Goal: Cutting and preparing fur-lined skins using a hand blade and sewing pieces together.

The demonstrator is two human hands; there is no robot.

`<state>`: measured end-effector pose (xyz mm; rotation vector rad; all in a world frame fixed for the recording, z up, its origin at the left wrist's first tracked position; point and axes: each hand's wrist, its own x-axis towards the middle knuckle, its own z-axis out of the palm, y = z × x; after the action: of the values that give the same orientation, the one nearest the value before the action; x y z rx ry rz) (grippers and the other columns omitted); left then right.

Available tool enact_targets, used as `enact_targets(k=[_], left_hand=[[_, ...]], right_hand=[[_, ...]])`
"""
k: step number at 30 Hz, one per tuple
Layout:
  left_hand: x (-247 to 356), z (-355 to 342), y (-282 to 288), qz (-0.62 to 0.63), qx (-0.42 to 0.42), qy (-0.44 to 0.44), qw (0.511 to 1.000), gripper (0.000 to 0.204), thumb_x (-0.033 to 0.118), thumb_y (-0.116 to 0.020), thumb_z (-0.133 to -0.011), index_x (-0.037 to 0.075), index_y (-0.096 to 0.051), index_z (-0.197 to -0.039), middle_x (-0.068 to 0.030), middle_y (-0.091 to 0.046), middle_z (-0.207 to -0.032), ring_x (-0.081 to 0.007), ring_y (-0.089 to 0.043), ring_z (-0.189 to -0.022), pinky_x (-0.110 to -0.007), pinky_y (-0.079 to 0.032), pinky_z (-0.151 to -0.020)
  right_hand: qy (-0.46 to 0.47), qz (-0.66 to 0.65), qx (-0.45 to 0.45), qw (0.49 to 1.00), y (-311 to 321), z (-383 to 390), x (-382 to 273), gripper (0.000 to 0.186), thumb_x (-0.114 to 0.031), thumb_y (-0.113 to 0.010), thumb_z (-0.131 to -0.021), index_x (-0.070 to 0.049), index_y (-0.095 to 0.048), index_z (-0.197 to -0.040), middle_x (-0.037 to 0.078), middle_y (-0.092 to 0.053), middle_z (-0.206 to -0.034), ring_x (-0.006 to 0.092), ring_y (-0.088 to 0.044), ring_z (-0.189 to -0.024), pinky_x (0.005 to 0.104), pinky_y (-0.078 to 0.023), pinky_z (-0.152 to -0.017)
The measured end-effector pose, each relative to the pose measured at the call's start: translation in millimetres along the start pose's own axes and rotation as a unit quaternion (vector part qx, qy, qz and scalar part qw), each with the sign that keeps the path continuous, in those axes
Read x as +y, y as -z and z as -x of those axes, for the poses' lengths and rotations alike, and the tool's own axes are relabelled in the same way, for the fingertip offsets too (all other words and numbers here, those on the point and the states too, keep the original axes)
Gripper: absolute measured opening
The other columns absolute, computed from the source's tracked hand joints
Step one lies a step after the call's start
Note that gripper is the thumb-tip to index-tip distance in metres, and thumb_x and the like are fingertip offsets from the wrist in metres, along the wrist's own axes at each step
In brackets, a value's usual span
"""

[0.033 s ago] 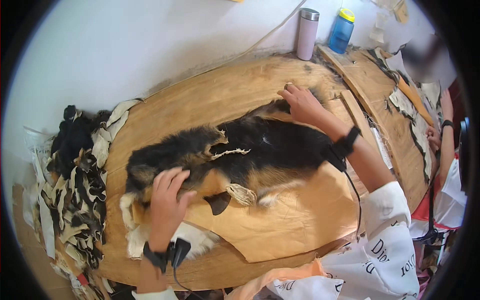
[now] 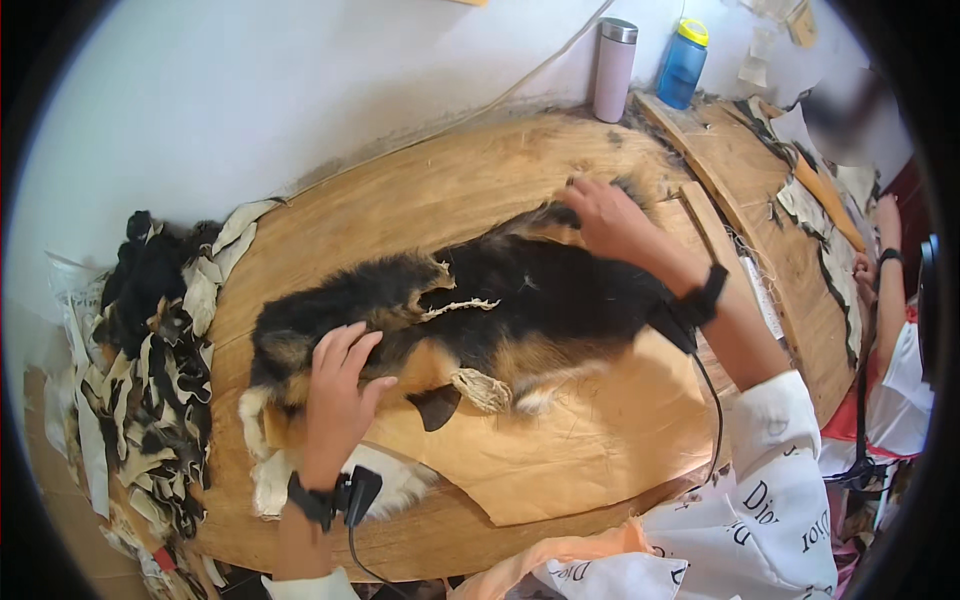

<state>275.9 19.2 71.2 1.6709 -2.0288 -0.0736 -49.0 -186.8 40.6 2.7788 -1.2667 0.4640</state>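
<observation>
close to me i see my left hand (image 2: 335, 385). it lies flat with the fingers spread out on the near end of the fur pelt (image 2: 520, 300). it is not gripping anything, just pressing down. a black band with a small black box sits on that wrist, and a thin cable hangs from it.

the fur pelt is black on top and tan and white along the near side. it lies stretched out across the middle of the round wooden board (image 2: 440, 190), with a sheet of brown paper (image 2: 590, 440) under its near side. a small dark flap and a pale frayed bit stick out from the near edge of the pelt.

a bit farther off is my right hand (image 2: 605, 220). it rests on the far right end of the pelt, palm down, with the fingers bent a little over the fur. i cannot tell if it pinches the fur or only presses it. it wears a black wrist band too.

on my left, beside the board, is a heap of fur scraps (image 2: 150, 370), black and pale.

on my right, another person's hand (image 2: 885, 215) is at a second wooden board (image 2: 780, 160).

farthest away, by the white wall, stand a pink metal flask (image 2: 614, 70) and a blue bottle with a yellow cap (image 2: 683, 65), just beside each other.
</observation>
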Motion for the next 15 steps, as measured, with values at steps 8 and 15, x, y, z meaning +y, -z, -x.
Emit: enact_targets(k=[8, 15], left_hand=[[-33, -7, -38, 0.087, -0.055, 0.141, 0.985, 0.014, 0.009, -0.063, -0.076, 0.005, -0.057, -0.088, -0.0157, -0.059, -0.104, -0.0308, -0.054, -0.098, -0.037, -0.043, -0.083], [-114, 30, 51, 0.551, 0.238, 0.214, 0.771, 0.029, 0.011, -0.042, -0.090, 0.001, -0.052, -0.116, -0.0064, -0.057, -0.111, -0.0170, -0.058, -0.097, -0.029, -0.046, -0.087]], right_hand=[[0.112, 0.096, -0.226, 0.963, 16, 119, -95, 0.072, -0.018, -0.062, -0.070, -0.003, -0.033, -0.135, 0.024, -0.034, -0.136, 0.0428, -0.033, -0.124, 0.0522, -0.036, -0.092], [0.100, 0.069, -0.143, 0.982, 10, 114, -99, 0.059, -0.016, -0.056, -0.076, -0.006, -0.040, -0.132, 0.020, -0.041, -0.132, 0.0383, -0.041, -0.118, 0.0461, -0.040, -0.085]])
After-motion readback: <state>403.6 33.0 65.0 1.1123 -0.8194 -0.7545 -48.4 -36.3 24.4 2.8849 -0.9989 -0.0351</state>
